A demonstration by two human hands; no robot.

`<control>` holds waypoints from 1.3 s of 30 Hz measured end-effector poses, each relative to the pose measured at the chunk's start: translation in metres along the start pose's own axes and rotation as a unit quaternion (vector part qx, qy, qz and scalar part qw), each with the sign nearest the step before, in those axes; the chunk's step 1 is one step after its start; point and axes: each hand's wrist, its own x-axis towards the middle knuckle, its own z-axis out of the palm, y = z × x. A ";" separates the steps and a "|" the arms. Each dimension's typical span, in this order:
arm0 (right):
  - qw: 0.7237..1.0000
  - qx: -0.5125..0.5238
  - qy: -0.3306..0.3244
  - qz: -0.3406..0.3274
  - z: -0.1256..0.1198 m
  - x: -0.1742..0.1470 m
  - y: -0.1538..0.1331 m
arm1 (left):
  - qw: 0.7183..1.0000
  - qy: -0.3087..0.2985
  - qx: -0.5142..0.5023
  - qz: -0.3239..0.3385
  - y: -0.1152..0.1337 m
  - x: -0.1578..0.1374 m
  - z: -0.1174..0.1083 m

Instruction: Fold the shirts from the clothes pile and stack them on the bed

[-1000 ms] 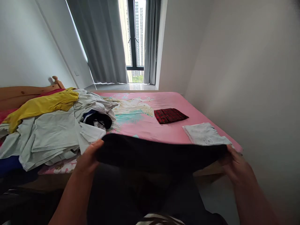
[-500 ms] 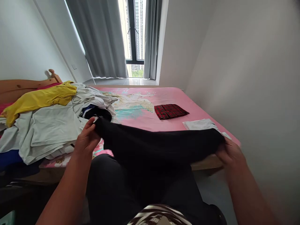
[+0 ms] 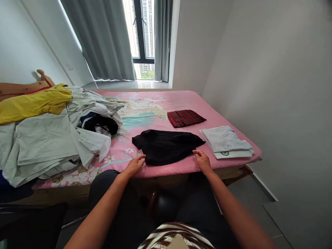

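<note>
Black garment (image 3: pixel 168 148) looks light, limp; I'd hold its near corners. Left hand (image 3: pixel 135 165), right hand (image 3: pixel 203 162) there; can't tell whether either grip pinches.

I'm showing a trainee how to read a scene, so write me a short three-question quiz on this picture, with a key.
1. What colour is the garment right by the fingertips of the left hand and right hand?
2. True or false: the red plaid cloth lies nearer the window than that garment does.
3. What lies on the heap of clothes beside the wooden headboard?
A. The red plaid cloth
B. A yellow garment
C. The grey curtain

Key: 1. Black. 2. True. 3. B.
</note>
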 end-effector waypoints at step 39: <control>0.955 -0.224 -0.062 -0.182 -0.001 -0.005 0.035 | 0.980 0.133 0.035 -0.142 -0.002 -0.047 0.046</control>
